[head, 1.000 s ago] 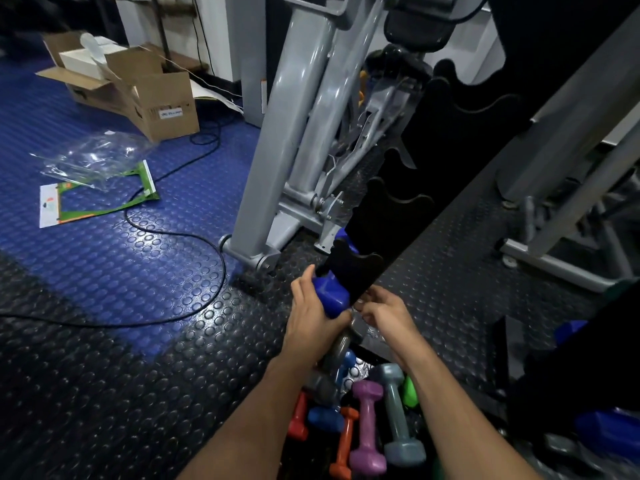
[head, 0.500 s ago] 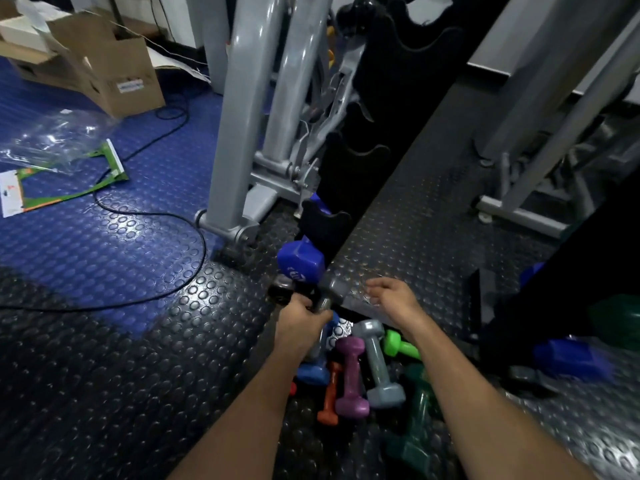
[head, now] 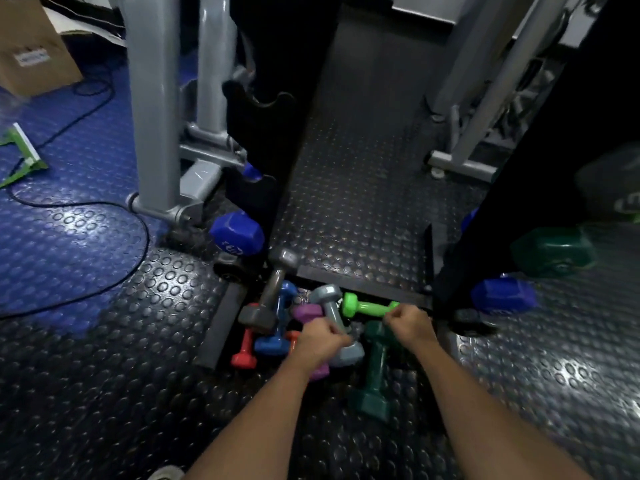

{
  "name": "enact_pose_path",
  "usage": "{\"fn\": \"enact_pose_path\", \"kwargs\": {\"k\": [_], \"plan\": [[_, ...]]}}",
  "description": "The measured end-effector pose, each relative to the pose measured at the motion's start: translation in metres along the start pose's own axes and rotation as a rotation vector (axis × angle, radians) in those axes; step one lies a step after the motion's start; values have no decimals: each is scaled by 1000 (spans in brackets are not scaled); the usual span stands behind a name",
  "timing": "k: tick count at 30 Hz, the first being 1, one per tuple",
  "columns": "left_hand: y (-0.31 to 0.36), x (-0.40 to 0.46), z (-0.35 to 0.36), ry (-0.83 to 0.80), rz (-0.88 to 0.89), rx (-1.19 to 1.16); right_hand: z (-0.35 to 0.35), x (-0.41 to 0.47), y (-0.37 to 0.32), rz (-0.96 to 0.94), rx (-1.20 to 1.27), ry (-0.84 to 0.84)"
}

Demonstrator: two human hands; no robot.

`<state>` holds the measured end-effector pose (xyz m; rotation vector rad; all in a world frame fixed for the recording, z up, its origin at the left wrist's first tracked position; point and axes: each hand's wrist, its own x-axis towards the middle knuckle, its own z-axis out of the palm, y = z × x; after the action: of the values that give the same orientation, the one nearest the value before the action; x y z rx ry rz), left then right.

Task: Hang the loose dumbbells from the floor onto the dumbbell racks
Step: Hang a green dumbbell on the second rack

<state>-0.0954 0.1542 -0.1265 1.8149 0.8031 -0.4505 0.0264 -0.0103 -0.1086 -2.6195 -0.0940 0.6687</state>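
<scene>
Having left the dark grey dumbbell (head: 273,292) leaning on the heap, the left hand (head: 320,341) is now gripping the light grey dumbbell (head: 337,323) while the right hand (head: 408,322) is clasping the glossy lime dumbbell (head: 369,306), both in the smooth, hexagonal-ended pile beside the black rack (head: 263,188) on studded rubber floor (head: 104,341).

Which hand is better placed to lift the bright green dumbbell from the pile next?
The right hand. It already grips one end of the bright green dumbbell. The left hand is busy: it grips the handle of the light grey dumbbell, beside it.
</scene>
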Motion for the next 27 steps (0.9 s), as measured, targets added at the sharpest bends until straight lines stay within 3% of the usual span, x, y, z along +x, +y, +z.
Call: {"fn": "enact_pose_path", "kwargs": {"k": [6, 9, 15, 19, 22, 27], "plan": [[13, -5, 68, -61, -39, 234, 5, 9, 32, -142, -217, -93], [-1, -5, 89, -92, -163, 282, 10, 15, 39, -214, -257, -153], [-29, 1, 101, -253, -301, 68, 30, 24, 52, -263, -212, -210], [-25, -2, 118, -308, -250, 240, 31, 29, 51, -245, -170, -167], [-27, -3, 121, -247, -191, 323, 27, 25, 52, -224, -164, -143], [-31, -9, 107, -291, -62, 105, -1, 16, 59, -167, -181, -72]]}}
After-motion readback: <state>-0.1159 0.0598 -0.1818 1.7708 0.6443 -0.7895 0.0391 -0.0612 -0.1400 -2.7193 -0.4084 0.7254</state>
